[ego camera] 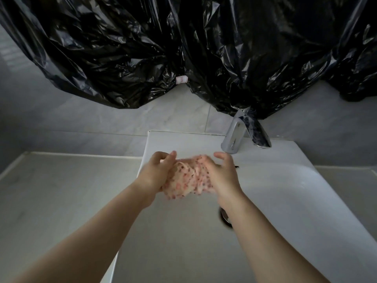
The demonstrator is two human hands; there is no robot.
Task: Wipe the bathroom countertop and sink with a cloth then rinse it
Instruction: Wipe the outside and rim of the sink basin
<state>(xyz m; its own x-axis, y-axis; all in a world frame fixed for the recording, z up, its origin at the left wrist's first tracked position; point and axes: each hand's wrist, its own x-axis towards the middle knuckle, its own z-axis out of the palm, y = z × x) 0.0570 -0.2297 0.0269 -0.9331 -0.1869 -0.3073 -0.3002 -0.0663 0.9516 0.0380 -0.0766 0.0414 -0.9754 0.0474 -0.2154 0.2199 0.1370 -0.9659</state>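
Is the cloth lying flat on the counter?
No, the left hand and right hand hold the spotted cloth bunched up over the sink.

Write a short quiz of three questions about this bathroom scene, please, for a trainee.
1. True or false: the left hand and the right hand both hold the cloth.
2. The cloth is held above: A) the sink; B) a bucket; C) the floor.
3. Fill in: the plastic sheet hanging behind the faucet is ____ in colour.
Key: 1 true; 2 A; 3 black.
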